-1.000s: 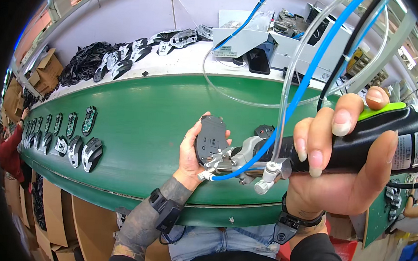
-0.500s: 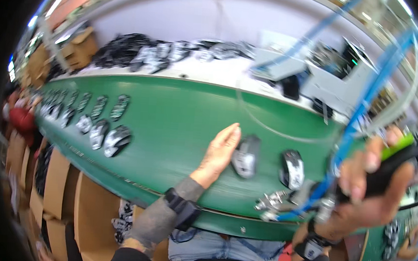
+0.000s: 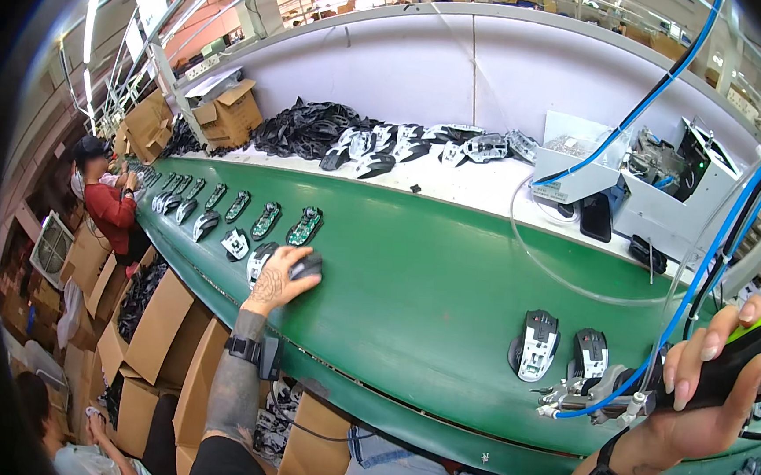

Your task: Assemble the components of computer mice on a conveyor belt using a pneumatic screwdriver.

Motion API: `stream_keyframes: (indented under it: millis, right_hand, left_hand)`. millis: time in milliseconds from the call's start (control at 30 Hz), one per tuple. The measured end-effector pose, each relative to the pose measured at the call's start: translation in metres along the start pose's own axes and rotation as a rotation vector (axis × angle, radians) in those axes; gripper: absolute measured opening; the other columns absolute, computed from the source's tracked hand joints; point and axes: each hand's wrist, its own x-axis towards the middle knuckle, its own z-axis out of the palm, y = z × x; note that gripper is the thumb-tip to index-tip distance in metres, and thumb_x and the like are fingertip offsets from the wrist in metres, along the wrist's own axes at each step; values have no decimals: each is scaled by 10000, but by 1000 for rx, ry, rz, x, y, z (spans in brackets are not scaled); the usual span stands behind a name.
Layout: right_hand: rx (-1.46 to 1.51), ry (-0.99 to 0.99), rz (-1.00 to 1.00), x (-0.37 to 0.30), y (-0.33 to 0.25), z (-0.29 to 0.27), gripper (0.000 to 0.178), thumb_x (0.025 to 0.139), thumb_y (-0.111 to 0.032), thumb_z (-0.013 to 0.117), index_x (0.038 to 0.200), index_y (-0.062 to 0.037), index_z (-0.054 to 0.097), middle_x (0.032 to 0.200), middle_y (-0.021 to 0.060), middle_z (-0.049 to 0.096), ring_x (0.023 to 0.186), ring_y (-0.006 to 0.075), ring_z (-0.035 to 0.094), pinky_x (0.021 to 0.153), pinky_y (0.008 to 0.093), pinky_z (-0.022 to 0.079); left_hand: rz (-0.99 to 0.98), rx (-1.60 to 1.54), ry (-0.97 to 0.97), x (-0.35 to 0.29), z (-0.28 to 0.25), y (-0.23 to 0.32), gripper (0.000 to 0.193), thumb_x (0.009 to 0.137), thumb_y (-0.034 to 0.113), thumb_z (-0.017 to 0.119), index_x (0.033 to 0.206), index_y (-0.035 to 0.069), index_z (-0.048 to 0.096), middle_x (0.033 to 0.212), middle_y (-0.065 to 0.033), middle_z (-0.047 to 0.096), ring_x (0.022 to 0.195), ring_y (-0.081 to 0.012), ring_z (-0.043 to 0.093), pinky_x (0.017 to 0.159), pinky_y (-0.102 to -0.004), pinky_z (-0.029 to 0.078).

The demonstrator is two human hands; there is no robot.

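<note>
My left hand (image 3: 278, 285) is over the left part of the green belt, its fingers curled round a dark computer-mouse shell (image 3: 308, 266) at the near end of a row. Just beside it lies a white-and-black mouse shell (image 3: 260, 260), partly hidden by the hand. At the far right, my right hand (image 3: 711, 375) grips a black power screwdriver (image 3: 737, 373) with a green lever. Its metal tip end (image 3: 585, 400) points left, and a blue hose bends round it. Left of that end two open mouse shells, one grey-white (image 3: 538, 347) and one darker (image 3: 590, 351), lie on the belt.
Green circuit boards (image 3: 305, 225) line the belt's far left side. Behind, a white ledge (image 3: 482, 176) carries a black heap of parts (image 3: 313, 129), mouse shells and a white machine (image 3: 680, 183). Cardboard boxes (image 3: 162, 333) stand below left. A person in red (image 3: 108, 214) is farther along.
My left hand has gone from beside the mouse shell near the right to the row at the left and now grasps a shell there. The view has swung left; my right hand keeps the screwdriver.
</note>
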Motion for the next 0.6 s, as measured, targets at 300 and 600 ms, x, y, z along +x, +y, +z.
stream_keyframes:
  millis: [300,600]
  right_hand:
    - [13,20,53,-3,-1,4,413,923,-326,532,1098,-37,295,842,113,506,455,120,504,423,214,406]
    - [-66,-14,-41,1,2,11,334,953,-273,467,1089,-23,292,806,73,459,415,70,427,420,199,366]
  left_hand:
    - [-288,382,-47,100,20,-30,522,750,397,661,1224,198,570,1351,-173,408,1142,-368,475,982,-423,390]
    - [-175,158,-100,112,10,-59,546,770,361,637,1268,167,525,1390,-159,398,1231,-330,435,1022,-379,368]
